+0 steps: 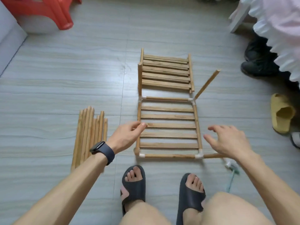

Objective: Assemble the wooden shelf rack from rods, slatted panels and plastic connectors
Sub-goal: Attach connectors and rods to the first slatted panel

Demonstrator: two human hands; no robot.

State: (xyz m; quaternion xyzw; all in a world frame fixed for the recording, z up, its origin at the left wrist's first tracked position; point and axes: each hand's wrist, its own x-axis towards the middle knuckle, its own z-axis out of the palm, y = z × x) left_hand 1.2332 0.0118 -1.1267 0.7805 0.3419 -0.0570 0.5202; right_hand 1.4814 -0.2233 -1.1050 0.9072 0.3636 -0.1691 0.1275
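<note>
Noted framed panel (168, 125) lying flat on floor (65, 88), white connectors (199, 155) at its four corners. Found left hand (128, 135) at panel's left edge, thumb and fingertips closed lightly on side rod (139, 114) there. Recorded right hand (230, 140) just right of panel, fingers spread wide, gripping nothing; blurred, so cannot tell any contact with panel. Logged upright rod (140, 78) at panel's far-left corner, tilted rod (207, 84) leaning outward at far-right corner. Saw stack of spare panels (165, 73) just beyond panel, loose rods (90, 135) bundled well to its left.
</note>
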